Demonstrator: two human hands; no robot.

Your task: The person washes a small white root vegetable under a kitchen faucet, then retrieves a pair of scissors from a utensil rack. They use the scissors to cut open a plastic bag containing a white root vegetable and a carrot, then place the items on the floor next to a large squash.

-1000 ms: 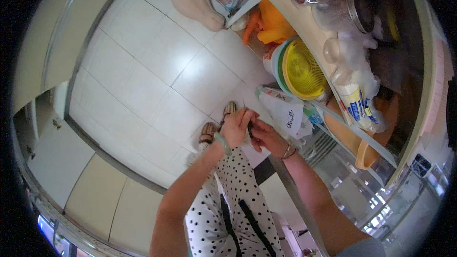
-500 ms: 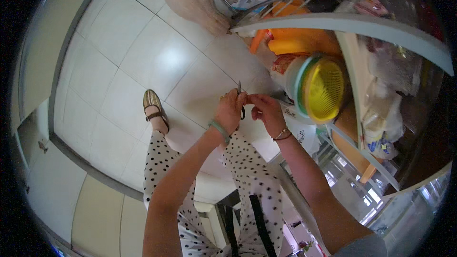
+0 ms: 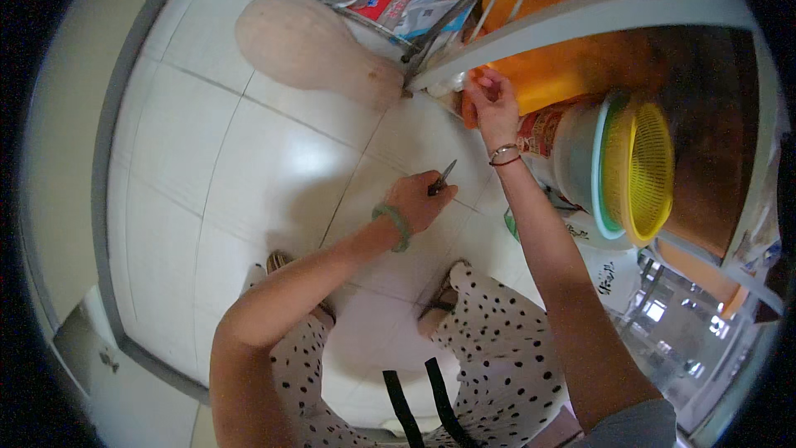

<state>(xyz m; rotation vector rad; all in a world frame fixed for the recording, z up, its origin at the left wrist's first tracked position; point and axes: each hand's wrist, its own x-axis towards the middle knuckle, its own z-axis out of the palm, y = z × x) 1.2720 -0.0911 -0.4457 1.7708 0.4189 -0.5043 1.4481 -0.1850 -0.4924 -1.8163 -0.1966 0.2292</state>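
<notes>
Head view: left hand (image 3: 420,202) clenched around dark-handled scissors with pointed metal blades (image 3: 448,171), held above the white square-tiled floor (image 3: 274,158); blade tips project past the fingers, toward the upper right. Pale green ring-shaped bangle (image 3: 394,227) on the left wrist. Right hand (image 3: 497,112) extended to the shelf unit with a pale grey curved frame (image 3: 580,31), fingers bent, at a narrow bright-orange piece (image 3: 469,111); whether it is gripped or only touched, cannot tell. Just behind the right hand: larger smooth orange item (image 3: 551,75), partly hidden by the frame. Right of the right forearm: round yellow mesh basket (image 3: 651,174), on its side against a light-blue plastic rim (image 3: 607,191). Large pale-tan bottle-shaped gourd (image 3: 303,41) lies on the floor, upper left, apart from both hands.
</notes>
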